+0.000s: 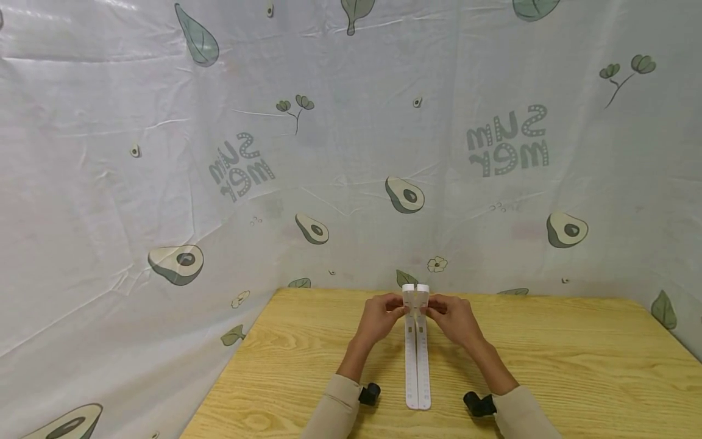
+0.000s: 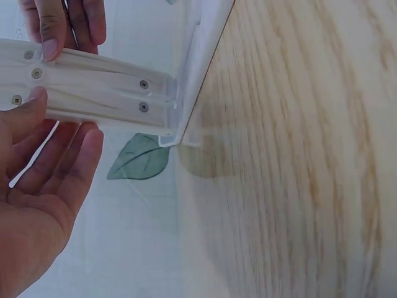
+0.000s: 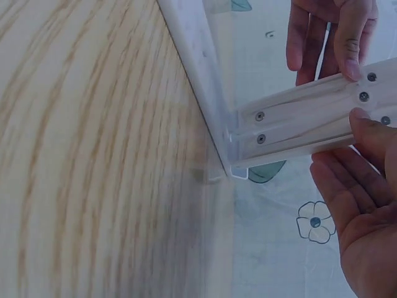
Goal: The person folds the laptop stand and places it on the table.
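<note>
A white plastic folding stand (image 1: 418, 372) has two long slotted strips lying side by side on the table, pointing toward me. At their far end an upright part (image 2: 105, 87) rises from the strips, with several small screws on its face. My left hand (image 1: 379, 317) grips the upright's left edge, thumb on the front face and fingers behind. On the opposite edge my right hand (image 1: 454, 318) pinches it the same way. The right wrist view has the stand's corner (image 3: 231, 146) at the tabletop, with the upright leaning away from the strips.
The wood-grain table (image 1: 307, 347) spreads to both sides of the stand. Right behind its far edge hangs a pale curtain (image 1: 351, 152) printed with avocados and leaves. A black wrist camera (image 1: 370, 394) sits at the left cuff, another black camera (image 1: 479, 404) at the right.
</note>
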`<state>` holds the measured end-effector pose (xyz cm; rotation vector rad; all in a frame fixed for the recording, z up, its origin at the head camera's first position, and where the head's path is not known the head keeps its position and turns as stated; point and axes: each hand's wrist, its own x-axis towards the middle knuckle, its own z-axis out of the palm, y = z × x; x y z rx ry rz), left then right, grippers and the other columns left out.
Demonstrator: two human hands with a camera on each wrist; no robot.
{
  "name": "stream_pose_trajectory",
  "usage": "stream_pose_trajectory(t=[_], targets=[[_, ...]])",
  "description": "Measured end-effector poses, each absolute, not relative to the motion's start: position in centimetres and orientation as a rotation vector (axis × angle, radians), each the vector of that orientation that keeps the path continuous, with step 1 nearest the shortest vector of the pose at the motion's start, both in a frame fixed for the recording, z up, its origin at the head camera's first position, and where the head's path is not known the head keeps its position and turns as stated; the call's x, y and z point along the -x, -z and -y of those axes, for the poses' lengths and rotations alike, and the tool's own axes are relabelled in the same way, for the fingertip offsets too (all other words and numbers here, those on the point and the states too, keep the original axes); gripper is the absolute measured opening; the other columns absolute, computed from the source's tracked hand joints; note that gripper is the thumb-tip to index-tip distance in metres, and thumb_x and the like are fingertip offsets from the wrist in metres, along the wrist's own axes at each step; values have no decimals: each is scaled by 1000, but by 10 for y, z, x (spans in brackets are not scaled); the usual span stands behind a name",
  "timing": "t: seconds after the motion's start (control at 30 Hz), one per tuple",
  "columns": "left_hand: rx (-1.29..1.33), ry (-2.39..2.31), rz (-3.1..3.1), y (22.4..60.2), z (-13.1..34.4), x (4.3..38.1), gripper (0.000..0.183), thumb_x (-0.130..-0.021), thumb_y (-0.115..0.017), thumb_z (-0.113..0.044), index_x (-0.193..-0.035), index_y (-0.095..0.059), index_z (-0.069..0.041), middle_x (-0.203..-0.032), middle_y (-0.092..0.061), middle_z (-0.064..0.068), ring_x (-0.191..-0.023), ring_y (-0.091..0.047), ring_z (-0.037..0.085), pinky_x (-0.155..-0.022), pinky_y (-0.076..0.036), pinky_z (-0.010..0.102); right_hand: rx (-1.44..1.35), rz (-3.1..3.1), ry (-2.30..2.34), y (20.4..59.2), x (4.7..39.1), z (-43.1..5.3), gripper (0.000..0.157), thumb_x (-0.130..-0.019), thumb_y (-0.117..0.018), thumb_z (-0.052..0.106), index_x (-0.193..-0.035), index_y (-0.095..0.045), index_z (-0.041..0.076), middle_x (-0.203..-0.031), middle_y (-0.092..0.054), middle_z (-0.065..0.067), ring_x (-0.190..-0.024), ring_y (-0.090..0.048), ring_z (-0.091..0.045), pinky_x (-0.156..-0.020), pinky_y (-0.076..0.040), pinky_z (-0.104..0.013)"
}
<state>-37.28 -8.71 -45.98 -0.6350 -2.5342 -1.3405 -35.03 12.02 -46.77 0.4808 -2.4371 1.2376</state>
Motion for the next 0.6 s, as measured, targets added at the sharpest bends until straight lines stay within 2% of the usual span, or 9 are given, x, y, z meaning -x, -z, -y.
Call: stream_pose_trajectory(t=[0.23, 0.43, 0.6], targets=[[605, 1435, 2561, 460, 90, 372, 17, -92, -73, -26, -106, -75, -16, -104, -75, -1, -95, -72, 16, -78, -59, 30, -440, 2472, -1269, 465, 348, -120, 24, -92, -73, 23, -113, -76, 12, -107, -75, -9, -96, -74, -26, -79, -60, -42], [596, 1517, 2555, 459, 92, 371, 19, -91, -74, -28, -106, -75, -16, -105, -74, 2, -89, -72, 14, -72, -59, 28, -412, 2509, -1231, 461, 346, -121, 30, -92, -73, 30, -114, -75, 9, -108, -75, -11, -98, -73, -29, -81, -59, -46], [588, 1696, 2530, 459, 93, 372, 20, -92, -73, -26, -107, -74, -12, -102, -74, 3, -87, -73, 17, -75, -61, 34, -388, 2540, -1244, 459, 345, -122, 31, -92, -72, 32, -113, -75, 9, -104, -76, -10, -93, -74, -26, -76, -60, -42]])
